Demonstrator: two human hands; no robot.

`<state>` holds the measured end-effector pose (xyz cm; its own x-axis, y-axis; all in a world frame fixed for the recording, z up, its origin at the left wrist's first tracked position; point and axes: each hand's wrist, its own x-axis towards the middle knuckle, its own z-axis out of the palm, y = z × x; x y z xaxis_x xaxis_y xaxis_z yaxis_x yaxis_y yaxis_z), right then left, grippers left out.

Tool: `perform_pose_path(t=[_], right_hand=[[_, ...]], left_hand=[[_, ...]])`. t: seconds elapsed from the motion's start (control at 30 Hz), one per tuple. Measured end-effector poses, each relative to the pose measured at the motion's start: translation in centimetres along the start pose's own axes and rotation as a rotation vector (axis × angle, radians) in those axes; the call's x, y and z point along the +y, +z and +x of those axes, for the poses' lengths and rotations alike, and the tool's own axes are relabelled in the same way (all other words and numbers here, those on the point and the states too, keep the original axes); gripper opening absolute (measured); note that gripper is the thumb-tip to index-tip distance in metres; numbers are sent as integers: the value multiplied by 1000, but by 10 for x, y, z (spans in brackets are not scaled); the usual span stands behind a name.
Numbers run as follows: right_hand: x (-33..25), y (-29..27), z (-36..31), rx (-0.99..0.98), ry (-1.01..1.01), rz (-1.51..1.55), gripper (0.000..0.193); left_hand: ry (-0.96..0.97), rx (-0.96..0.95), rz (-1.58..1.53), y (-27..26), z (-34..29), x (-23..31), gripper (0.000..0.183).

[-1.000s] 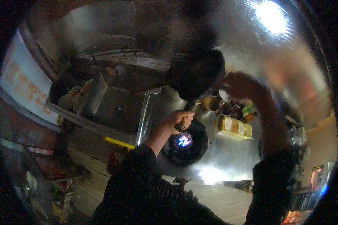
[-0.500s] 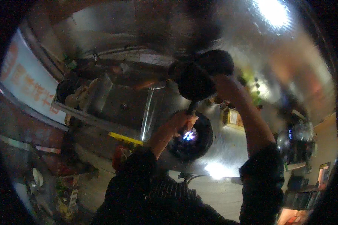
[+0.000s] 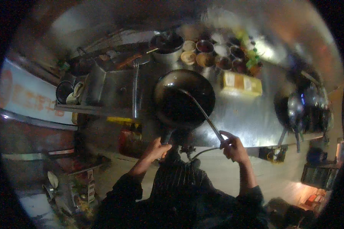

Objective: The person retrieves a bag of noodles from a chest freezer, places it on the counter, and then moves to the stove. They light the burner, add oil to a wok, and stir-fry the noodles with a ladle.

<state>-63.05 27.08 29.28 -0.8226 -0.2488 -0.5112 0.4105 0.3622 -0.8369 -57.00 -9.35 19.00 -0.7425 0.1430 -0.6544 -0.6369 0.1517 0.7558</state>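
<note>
A dark round wok [image 3: 204, 87] sits in front of me over the burner spot, shiny along its far inner wall. My left hand [image 3: 155, 149] is closed around the wok's handle [image 3: 166, 136] at the near left side. In my right hand [image 3: 234, 148] is the end of a long metal cooking utensil [image 3: 207, 117], probably a ladle. It slants left and away into the wok, its head low against the dark inside. I cannot make out any food in the wok.
Behind the wok stand a large pot [image 3: 167, 53] and several seasoning bowls [image 3: 205, 60]. A yellow box [image 3: 241, 84] lies on the steel counter [image 3: 237, 114] to the right. More pans [image 3: 296, 107] hang or stand at far right. A steel basin [image 3: 110, 89] is at left.
The wok has come down toward me from a raised, tilted position and now covers the burner flame. My right hand has drawn back to the near right, holding the utensil in the wok.
</note>
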Motion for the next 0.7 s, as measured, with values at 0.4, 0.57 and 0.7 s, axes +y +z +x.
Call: perform_pose_path(t=[0.4, 0.57, 0.7], right_hand=[[57, 36, -16, 89, 76, 113, 52], [66, 38, -28, 114, 92, 138, 56], [53, 47, -30, 165, 144, 243, 53]], left_hand=[[60, -253, 551, 4, 37, -36, 62], [182, 363, 702, -157, 96, 65, 44], [739, 935, 680, -253, 154, 163, 57]])
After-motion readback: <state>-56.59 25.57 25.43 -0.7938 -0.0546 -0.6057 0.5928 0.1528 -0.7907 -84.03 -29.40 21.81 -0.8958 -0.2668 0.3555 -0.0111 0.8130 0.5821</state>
